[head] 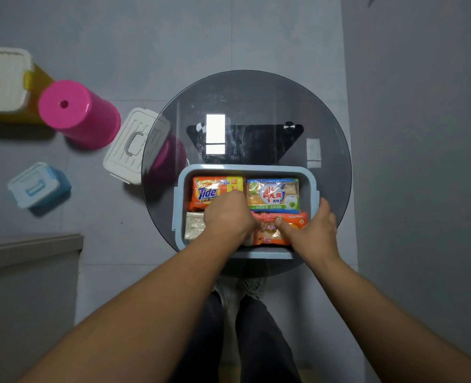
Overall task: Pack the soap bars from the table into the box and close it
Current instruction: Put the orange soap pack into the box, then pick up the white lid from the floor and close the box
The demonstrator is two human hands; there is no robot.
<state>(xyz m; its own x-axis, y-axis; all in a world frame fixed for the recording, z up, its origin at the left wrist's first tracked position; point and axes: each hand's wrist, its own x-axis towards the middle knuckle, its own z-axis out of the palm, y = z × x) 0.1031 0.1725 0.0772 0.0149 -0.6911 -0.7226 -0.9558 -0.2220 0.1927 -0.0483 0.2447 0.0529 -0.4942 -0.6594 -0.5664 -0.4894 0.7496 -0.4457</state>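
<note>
A light blue box stands open on the near half of a round glass table. Inside lie an orange Tide soap bar at the back left, a blue-green soap bar at the back right, a pale soap bar at the front left and an orange soap bar at the front right. My left hand is down in the box, its fingers on the left end of the front orange bar. My right hand holds that bar's right end, thumb on top, fingers over the box's right wall.
On the floor to the left stand a pink stool, a white lidded box partly under the table, a small blue lidded box and a large white box. A grey cabinet stands at the near left.
</note>
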